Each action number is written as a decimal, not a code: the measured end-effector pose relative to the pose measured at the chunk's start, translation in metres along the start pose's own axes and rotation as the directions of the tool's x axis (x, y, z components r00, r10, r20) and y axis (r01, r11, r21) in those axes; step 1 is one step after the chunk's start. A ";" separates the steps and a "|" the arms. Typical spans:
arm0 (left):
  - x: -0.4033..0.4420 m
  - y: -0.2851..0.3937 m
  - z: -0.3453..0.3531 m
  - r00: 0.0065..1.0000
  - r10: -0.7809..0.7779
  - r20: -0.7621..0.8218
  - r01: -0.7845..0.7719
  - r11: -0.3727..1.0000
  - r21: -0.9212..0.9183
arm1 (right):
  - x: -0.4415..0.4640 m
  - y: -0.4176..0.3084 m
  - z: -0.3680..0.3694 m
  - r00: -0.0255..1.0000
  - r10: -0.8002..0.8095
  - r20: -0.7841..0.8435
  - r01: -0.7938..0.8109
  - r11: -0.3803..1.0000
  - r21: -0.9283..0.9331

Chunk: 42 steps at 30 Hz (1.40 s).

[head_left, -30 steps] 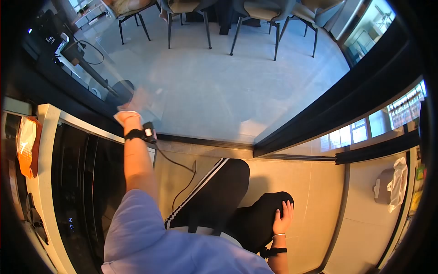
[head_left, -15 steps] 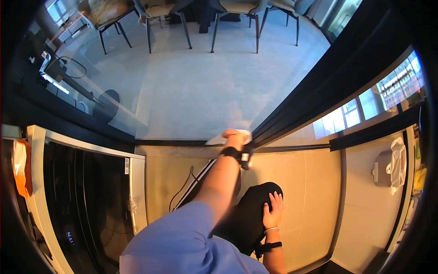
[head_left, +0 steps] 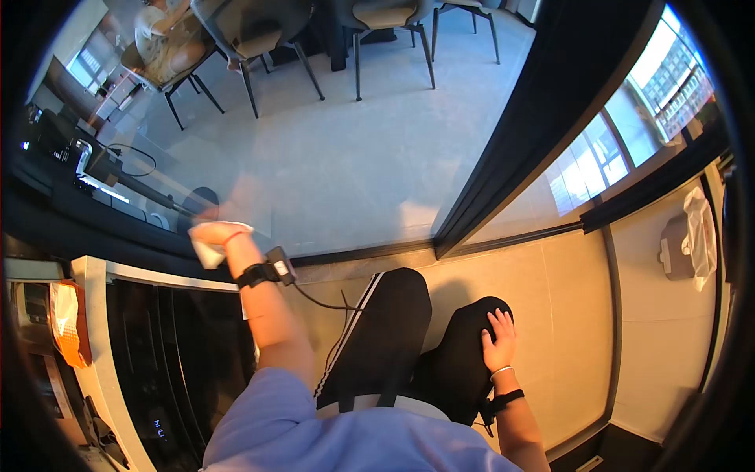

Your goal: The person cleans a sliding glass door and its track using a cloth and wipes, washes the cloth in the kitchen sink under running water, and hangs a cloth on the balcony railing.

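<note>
Low on the glass pane [head_left: 330, 189], near its left side, my left hand [head_left: 220, 234] holds a white cloth [head_left: 208, 254] against or very close to the surface. Part of the cloth hangs below the fingers, and the rest is hidden by the hand. A faint reflection of the hand shows in the glass. My right hand [head_left: 500, 342] rests on my bent knee in black trousers, its fingers apart and nothing in it. Each wrist has a black strap, and a cable runs from the left one.
A black door frame post [head_left: 543, 118] rises right of the pane. At the left stands a black-fronted appliance [head_left: 181, 354] beside an orange packet [head_left: 71, 322]. A grey bin [head_left: 676, 248] hangs at the right. Beyond the glass are chairs [head_left: 393, 16] and a seated person [head_left: 165, 43].
My left hand moved right along the glass to the frame post, then back left with the cloth. My right hand stays on the knee. The camera view has shifted and tilted.
</note>
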<state>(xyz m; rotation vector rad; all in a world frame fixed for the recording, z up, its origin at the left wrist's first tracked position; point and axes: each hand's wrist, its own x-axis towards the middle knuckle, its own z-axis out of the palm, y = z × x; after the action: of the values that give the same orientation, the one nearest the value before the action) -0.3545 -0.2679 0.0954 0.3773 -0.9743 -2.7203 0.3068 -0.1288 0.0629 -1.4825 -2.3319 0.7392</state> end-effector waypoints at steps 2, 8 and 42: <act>-0.006 0.018 0.030 0.971 0.235 0.051 -0.236 0.972 0.021 | 0.001 -0.007 0.001 1.000 0.005 0.007 -0.005 1.000 -0.016; -0.202 -0.080 0.033 0.461 0.384 0.800 -0.887 0.207 0.413 | 0.000 -0.014 0.006 1.000 -0.028 0.013 0.028 1.000 0.007; -0.241 -0.105 -0.027 -0.723 -0.556 0.410 -0.684 0.493 -0.538 | -0.029 -0.015 -0.008 0.995 0.042 -0.088 -0.045 0.998 -0.036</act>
<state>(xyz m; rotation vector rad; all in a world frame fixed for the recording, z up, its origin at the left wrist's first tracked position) -0.1329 -0.1329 0.0469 -2.6973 -1.5902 -0.1111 0.3121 -0.1573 0.0788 -1.5537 -2.2671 0.6311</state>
